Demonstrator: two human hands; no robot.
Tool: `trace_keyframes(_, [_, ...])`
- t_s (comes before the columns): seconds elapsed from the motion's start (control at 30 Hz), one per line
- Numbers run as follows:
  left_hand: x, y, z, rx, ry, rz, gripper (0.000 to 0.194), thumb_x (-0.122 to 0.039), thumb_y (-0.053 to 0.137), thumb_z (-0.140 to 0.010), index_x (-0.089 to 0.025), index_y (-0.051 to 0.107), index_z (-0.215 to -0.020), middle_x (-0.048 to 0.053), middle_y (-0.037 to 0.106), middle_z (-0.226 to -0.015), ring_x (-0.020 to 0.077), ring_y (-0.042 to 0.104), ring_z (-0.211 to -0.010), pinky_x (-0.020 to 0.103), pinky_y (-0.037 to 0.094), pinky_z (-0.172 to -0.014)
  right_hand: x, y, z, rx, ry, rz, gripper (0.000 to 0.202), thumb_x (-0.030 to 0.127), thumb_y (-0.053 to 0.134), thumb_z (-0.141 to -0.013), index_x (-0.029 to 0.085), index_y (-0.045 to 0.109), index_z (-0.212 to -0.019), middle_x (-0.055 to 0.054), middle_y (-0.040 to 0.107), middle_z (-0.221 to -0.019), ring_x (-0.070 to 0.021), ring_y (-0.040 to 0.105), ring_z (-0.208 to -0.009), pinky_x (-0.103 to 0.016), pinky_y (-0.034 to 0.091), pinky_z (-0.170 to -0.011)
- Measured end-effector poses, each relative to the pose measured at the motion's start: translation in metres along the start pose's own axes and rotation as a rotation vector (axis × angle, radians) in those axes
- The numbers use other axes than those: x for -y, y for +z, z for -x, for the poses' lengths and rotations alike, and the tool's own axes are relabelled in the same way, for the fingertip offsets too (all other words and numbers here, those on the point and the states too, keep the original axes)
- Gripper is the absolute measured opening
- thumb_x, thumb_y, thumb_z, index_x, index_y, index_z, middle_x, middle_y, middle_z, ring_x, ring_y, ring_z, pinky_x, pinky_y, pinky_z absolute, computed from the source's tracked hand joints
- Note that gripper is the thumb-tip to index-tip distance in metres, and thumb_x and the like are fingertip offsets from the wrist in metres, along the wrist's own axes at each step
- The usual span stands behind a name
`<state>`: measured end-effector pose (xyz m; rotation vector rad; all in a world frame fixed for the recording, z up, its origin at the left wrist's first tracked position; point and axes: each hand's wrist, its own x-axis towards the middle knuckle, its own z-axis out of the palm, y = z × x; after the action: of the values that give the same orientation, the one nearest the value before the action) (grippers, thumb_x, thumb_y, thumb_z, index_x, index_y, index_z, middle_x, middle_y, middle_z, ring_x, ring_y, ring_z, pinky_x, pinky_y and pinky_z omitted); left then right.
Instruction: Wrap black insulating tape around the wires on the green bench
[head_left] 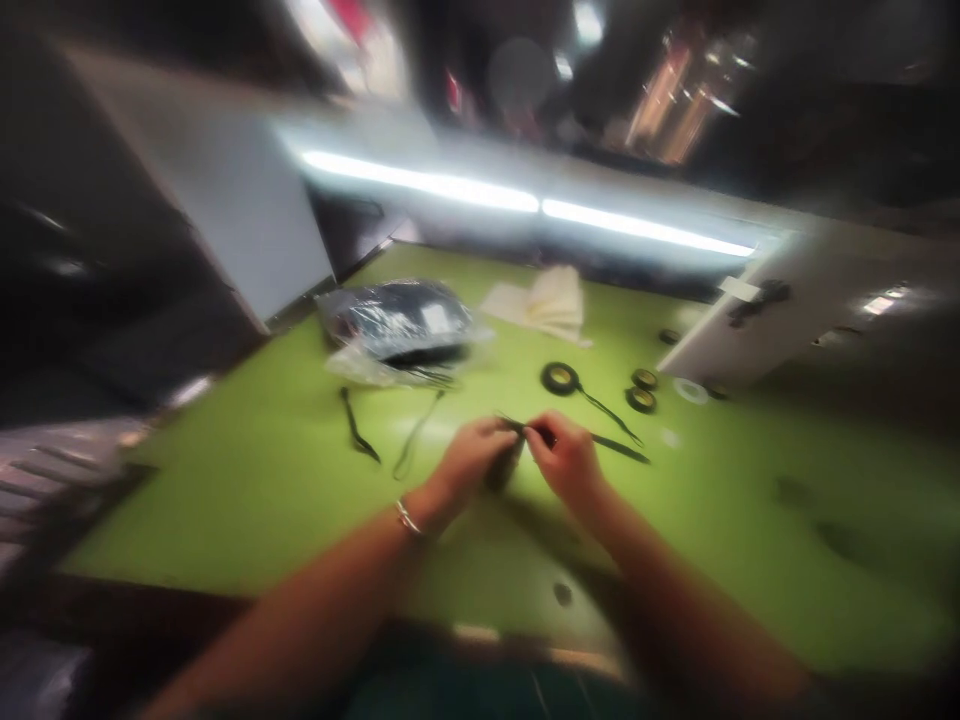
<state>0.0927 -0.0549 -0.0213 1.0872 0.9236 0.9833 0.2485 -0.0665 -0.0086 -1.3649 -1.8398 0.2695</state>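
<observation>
Over the middle of the green table [420, 480], my left hand [476, 455] and my right hand [562, 455] nearly meet. The fingers of both are pinched on a thin dark strip [520, 430], blurred and mostly covered by the fingers. A black flat piece [622, 448] sticks out beyond my right hand; I cannot tell whether it joins what I hold. Left of the hands lie a short black strip [358, 425] and a thin looped cord [414, 440]. Past my right hand is a roll of black tape [560, 378] with a thin black cord [609, 412] beside it.
A clear plastic bag [405, 325] with dark contents lies at the back left, a cream cloth or paper [555, 300] to its right. Small tape rolls [642, 398] and a white ring [690, 390] are near the right panel [750, 320]. A lit tube [435, 183] spans the back.
</observation>
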Motion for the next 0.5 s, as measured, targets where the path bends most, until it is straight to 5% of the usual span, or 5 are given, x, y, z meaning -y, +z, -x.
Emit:
trace_keyframes(0.17, [0.0011, 0.0008, -0.0007, -0.048, 0.081, -0.209, 0.030, -0.042, 0.061, -0.077, -0.013, 0.063, -0.070, 0.000, 0.057, -0.052, 0.0096, 0.048, -0.045, 0.020, 0.036, -0.044, 0.0067, -0.0006, 0.0038, 0.106, -0.034, 0.148, 0.008, 0.021, 0.052, -0.084, 0.020, 0.060, -0.083, -0.003, 0.064, -0.075, -0.0152, 0.056, -0.066, -0.026, 0.042, -0.062])
trace_keyframes(0.3, [0.0003, 0.0010, -0.0014, -0.023, 0.144, -0.332, 0.029, -0.040, 0.058, -0.080, -0.016, 0.058, -0.063, -0.002, 0.054, -0.050, 0.0096, 0.048, -0.046, 0.020, 0.036, -0.047, 0.0068, -0.0035, 0.0045, 0.308, -0.081, 0.143, 0.027, 0.013, 0.042, -0.086, 0.020, 0.060, -0.106, -0.007, 0.068, -0.099, -0.0176, 0.062, -0.085, -0.028, 0.046, -0.074])
trace_keyframes(0.5, [-0.0068, 0.0002, 0.0013, 0.016, 0.110, -0.366, 0.033, -0.042, 0.057, -0.079, -0.017, 0.055, -0.058, -0.003, 0.048, -0.045, 0.0095, 0.043, -0.043, 0.020, 0.030, -0.042, 0.0042, -0.0088, -0.0023, 0.450, -0.131, 0.143, 0.022, 0.018, 0.042, -0.092, 0.020, 0.064, -0.094, -0.005, 0.070, -0.091, -0.0176, 0.064, -0.084, -0.028, 0.046, -0.074])
